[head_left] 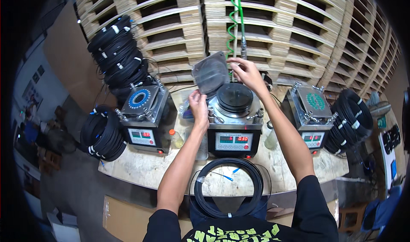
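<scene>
A square, grey, see-through plastic pouch or case (211, 74) is tilted up behind the middle machine, and a round outline shows through it. My left hand (199, 108) pinches its lower left corner. Near its upper right edge, my right hand (249, 74) has its fingers curled together; whatever they hold is too small to make out. Below both hands is the middle polishing machine (232, 141), its round black plate (235, 97) uncovered on top. A coil of black cable (199, 191) with blue connector ends lies in front of me, partly over the table edge.
Similar machines stand at left (143, 135) and right (311, 137), topped by fixtures with blue and green rings of connectors. Black cable coils (102, 135) are stacked beside them. An orange-capped bottle (176, 138) stands between machines. A green coiled air hose (232, 24) hangs before wooden pallets (273, 32).
</scene>
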{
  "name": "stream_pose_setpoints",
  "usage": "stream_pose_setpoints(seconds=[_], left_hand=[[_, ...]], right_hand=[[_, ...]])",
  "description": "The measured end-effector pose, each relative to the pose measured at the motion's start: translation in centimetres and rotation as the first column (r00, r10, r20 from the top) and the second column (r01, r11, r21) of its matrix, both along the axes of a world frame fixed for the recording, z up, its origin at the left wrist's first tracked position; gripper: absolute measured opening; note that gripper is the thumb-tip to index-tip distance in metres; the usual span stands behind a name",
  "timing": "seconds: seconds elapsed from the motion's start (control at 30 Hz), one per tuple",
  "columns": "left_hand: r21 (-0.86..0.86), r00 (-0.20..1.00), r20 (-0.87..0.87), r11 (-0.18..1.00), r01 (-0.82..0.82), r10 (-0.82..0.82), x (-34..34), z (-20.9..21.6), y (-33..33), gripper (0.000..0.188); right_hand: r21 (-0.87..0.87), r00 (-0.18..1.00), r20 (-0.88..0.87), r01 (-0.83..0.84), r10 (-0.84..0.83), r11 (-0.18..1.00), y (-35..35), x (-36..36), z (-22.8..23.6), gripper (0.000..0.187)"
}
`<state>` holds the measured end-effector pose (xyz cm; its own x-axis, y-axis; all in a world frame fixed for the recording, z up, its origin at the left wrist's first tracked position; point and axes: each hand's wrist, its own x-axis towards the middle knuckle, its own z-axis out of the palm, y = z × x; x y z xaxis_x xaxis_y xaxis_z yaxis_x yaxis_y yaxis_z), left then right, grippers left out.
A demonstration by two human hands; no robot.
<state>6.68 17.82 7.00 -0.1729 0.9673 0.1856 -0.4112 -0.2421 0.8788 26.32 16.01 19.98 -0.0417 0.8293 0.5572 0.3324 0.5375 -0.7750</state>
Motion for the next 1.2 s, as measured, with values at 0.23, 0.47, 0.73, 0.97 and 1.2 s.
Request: stream_pose_setpoints(seconds=[0.23, 0.47, 0.73, 0.97, 1.2], left_hand=[[0.042, 0.852, -0.514, 0.989, 0.143, -0.101, -3.2, 0.5, 1.7, 0.024], [0.136, 0.553, -0.833, 0.975, 0.174, 0.018, -4.8, 2.4, 2.2, 0.026], [0.402, 0.548, -0.827, 0.814, 0.42, 0.125, -3.1, 10.0, -2.2, 0.031], [-0.179, 0.504, -0.644, 0.754, 0.632, -0.576, -3.7, 11.6, -1.5, 0.096], [-0.244, 0.637, -0.442, 0.769, 0.591, -0.631, -3.5, 8.7, 2.6, 0.07]], right_hand=[[-0.352, 0.947, 0.309, 0.026, 0.09, 0.936, 8.1, -6.7, 3.8, 0.051], [-0.262, 0.936, 0.3, 0.269, -0.187, 0.927, 6.0, -5.1, 3.7, 0.045], [-0.433, 0.907, -0.413, -0.116, -0.083, 0.894, -4.1, 3.3, 2.5, 0.011], [-0.345, 0.885, -0.461, -0.237, 0.056, 0.908, -7.3, 5.9, -1.2, 0.071], [-0.377, 0.851, -0.52, -0.308, 0.076, 0.874, -5.4, 6.9, -5.4, 0.083]])
